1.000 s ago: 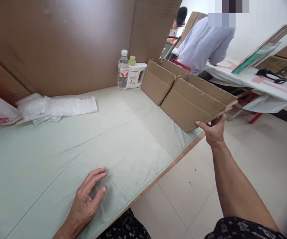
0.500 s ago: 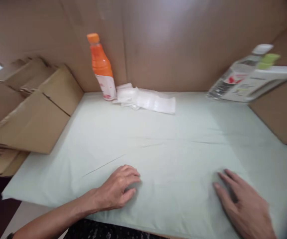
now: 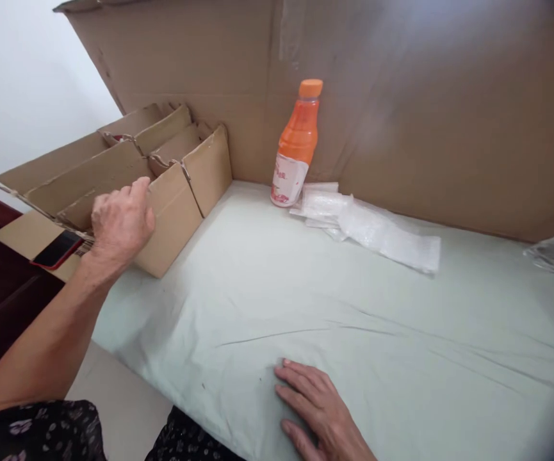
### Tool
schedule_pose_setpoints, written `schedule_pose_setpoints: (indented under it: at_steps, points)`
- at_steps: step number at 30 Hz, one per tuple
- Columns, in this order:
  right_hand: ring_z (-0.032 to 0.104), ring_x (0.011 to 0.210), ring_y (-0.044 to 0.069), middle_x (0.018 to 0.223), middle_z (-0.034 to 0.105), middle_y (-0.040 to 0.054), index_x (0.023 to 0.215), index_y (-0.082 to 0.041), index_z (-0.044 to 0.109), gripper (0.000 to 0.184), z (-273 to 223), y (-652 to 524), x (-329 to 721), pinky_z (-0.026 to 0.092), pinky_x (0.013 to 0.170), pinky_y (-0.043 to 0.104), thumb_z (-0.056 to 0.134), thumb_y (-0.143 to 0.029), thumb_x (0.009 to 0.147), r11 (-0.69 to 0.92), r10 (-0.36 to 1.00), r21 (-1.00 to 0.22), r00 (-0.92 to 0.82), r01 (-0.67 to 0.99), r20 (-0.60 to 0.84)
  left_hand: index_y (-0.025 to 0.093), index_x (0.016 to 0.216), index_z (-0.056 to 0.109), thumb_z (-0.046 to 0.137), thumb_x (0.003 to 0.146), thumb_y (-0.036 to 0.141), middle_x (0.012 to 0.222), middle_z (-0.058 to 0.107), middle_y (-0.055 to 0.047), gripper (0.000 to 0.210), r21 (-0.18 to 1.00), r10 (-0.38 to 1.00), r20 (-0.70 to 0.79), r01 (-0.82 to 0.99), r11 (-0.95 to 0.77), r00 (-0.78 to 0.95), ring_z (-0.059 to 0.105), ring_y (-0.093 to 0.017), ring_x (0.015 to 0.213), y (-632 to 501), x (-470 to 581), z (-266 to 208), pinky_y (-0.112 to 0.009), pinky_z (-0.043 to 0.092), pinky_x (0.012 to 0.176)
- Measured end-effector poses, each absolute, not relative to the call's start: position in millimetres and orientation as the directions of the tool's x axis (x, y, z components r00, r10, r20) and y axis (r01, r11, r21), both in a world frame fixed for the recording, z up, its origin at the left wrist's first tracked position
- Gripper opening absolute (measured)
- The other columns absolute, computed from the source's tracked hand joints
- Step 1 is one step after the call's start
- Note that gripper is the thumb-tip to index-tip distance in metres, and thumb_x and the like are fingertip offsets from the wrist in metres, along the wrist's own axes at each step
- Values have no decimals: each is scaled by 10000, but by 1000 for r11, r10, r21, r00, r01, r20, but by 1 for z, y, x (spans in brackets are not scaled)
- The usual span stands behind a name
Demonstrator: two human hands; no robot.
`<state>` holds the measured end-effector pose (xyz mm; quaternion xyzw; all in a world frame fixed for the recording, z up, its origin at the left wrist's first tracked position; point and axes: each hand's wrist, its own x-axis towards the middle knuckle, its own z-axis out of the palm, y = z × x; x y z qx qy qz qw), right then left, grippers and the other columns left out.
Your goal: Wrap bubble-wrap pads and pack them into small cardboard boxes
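At left, the left hand [image 3: 123, 221] curls over several cardboard boxes [image 3: 175, 221], its grip hidden; lower centre, the right hand [image 3: 316, 410] spreads its fingers. One orange bottle [image 3: 296, 144] stands upper centre, beside overlapping bubble-wrap sleeves [image 3: 382, 237].

From the front edge, beside the right hand [image 3: 325, 410], open room ran across the middle of the tabletop [image 3: 257, 282]. Toward the back edge, the orange bottle [image 3: 294, 150] and bubble wrap [image 3: 382, 232] stood in the way, and a cardboard panel [image 3: 425, 141] barred passage behind. The divided box [image 3: 175, 221] blocked the left edge.
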<state>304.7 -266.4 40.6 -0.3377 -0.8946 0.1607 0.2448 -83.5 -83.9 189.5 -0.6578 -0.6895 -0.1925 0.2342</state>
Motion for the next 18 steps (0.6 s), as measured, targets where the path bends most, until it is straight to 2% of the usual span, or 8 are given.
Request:
schedule_pose_setpoints:
  at_steps: [2, 4, 8, 10, 13, 15, 16, 18]
  points:
    - [625, 1304, 237, 1338, 701, 98, 1294, -219, 659, 362, 38, -266, 311, 550, 1059, 395, 619, -208, 934, 721, 692, -424, -605, 549, 394, 184, 1385, 571, 522, 905, 181, 1161, 738, -101, 483, -58, 815, 579, 997, 58, -13, 703, -278, 978, -91, -88, 185, -448, 546, 914]
    - [652, 1264, 228, 1294, 723, 86, 1268, -223, 659, 327, 39, -264, 316, 577, 1008, 376, 610, -213, 945, 717, 697, -403, -572, 569, 432, 210, 1372, 593, 541, 900, 179, 1151, 756, -87, 476, -94, 784, 614, 995, -41, 91, 716, -235, 894, -104, -79, 180, -360, 556, 829]
    - [684, 1199, 218, 1238, 746, 68, 1223, -236, 671, 286, 54, -258, 325, 592, 943, 360, 599, -190, 951, 691, 714, -353, -517, 631, 472, 181, 1329, 614, 520, 927, 124, 1041, 780, -77, 417, -169, 655, 644, 909, -381, 395, 726, -219, 858, -146, -41, 179, -346, 565, 788]
    - [686, 1191, 229, 1259, 734, 77, 1251, -244, 662, 313, 63, -255, 328, 589, 947, 375, 598, -187, 950, 651, 741, -344, -466, 677, 484, 196, 1341, 601, 503, 928, 78, 1007, 778, -61, 441, -142, 577, 629, 807, -573, 521, 731, -221, 873, -171, -21, 183, -377, 582, 817]
    - [679, 1192, 281, 1310, 697, 117, 1383, -245, 576, 428, 70, -259, 331, 588, 953, 440, 591, -233, 956, 557, 796, -355, -359, 751, 488, 289, 1386, 567, 542, 903, 54, 1073, 766, -25, 538, 3, 521, 595, 646, -763, 612, 733, -220, 968, -207, -9, 186, -432, 599, 931]
    - [684, 1165, 321, 1302, 688, 140, 1444, -239, 512, 494, 70, -267, 332, 599, 919, 473, 587, -301, 960, 485, 836, -376, -292, 789, 465, 367, 1403, 551, 642, 850, 88, 1163, 740, -4, 626, 90, 513, 635, 604, -792, 577, 713, -240, 1066, -226, -13, 182, -472, 596, 998]
    - [690, 1138, 333, 1284, 690, 144, 1454, -239, 494, 511, 69, -271, 332, 607, 890, 479, 583, -336, 961, 449, 856, -391, -261, 803, 445, 407, 1401, 550, 698, 814, 119, 1185, 724, 5, 670, 143, 532, 678, 619, -772, 506, 701, -256, 1092, -232, -18, 178, -493, 596, 1010]
    - [694, 1099, 343, 1256, 691, 143, 1458, -248, 477, 527, 64, -279, 334, 613, 851, 481, 578, -391, 961, 379, 895, -423, -211, 823, 392, 465, 1357, 573, 781, 746, 209, 1204, 686, 20, 695, 392, 691, 693, 699, -598, 203, 665, -282, 1143, -236, -28, 165, -529, 569, 1058]
